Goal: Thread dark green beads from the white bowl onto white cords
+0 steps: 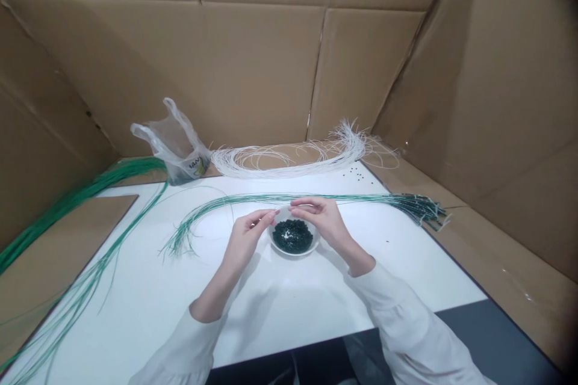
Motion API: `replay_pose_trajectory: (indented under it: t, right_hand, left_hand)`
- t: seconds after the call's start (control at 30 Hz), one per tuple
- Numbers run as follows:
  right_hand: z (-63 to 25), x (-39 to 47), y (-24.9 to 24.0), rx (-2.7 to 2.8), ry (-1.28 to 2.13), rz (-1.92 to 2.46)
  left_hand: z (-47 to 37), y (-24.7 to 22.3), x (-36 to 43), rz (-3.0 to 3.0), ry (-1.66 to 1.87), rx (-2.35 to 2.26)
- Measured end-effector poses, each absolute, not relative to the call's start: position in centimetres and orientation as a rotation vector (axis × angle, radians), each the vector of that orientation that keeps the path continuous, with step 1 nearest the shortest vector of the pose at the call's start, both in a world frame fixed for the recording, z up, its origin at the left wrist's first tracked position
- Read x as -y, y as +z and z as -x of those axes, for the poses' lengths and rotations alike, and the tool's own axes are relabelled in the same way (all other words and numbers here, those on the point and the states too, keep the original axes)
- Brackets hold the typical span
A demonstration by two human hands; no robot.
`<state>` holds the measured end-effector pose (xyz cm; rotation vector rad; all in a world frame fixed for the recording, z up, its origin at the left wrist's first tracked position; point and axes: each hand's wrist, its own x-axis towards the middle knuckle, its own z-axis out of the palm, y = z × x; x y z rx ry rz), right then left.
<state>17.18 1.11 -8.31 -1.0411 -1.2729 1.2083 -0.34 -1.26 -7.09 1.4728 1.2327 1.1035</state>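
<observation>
A white bowl (294, 253) holding many small dark green pieces (292, 237) stands on the white board. My left hand (247, 233) is over the bowl's left rim, thumb and fingertips pinched together on something too small to make out. Over the upper right rim is my right hand (326, 220), its thumb and fingers close together, also on something I cannot make out. Just behind the bowl and my hands runs a bundle of thin green strands (361, 197), with dark, thicker ends (419, 209) at the right.
Loose green strands (97, 264) and a thick green bundle (67, 198) lie at the left. A plastic bag (180, 150) stands at the back, beside a coil of white strands (280, 169). Small dark bits (359, 175) are scattered back right. Cardboard walls (253, 66) enclose the board (280, 325).
</observation>
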Motion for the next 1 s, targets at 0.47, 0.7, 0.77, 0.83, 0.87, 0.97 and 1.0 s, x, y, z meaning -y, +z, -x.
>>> replay_pose_trajectory:
  t: [0.47, 0.7, 0.77, 0.83, 0.87, 0.97, 1.0]
  right_hand:
    - [-16.84, -0.29, -7.81, 1.15, 1.277, 0.959]
    - [-16.97, -0.12, -7.83, 1.237, 1.227, 0.949]
    - [-16.98, -0.09, -7.88, 1.24, 1.242, 0.932]
    - [-16.99, -0.09, -7.91, 1.236, 1.253, 0.928]
    - [-17.0, -0.11, -7.92, 1.237, 1.247, 0.93]
    - [-17.05, -0.23, -8.0, 1.26, 1.207, 0.939]
    - [-17.08, -0.27, -8.05, 1.269, 1.197, 0.944]
  left_hand:
    - [-0.07, -7.57, 1.71, -1.501, 1.175, -1.315]
    - [-0.1, -7.63, 2.23, -1.63, 1.223, -1.409]
    - [-0.11, -7.62, 2.29, -1.654, 1.228, -1.404]
    - [-0.12, -7.65, 2.3, -1.664, 1.227, -1.393]
    - [-0.11, -7.67, 2.29, -1.666, 1.224, -1.388]
    - [-0.11, -7.73, 2.3, -1.664, 1.213, -1.376]
    - [-0.13, -7.73, 2.32, -1.664, 1.209, -1.374]
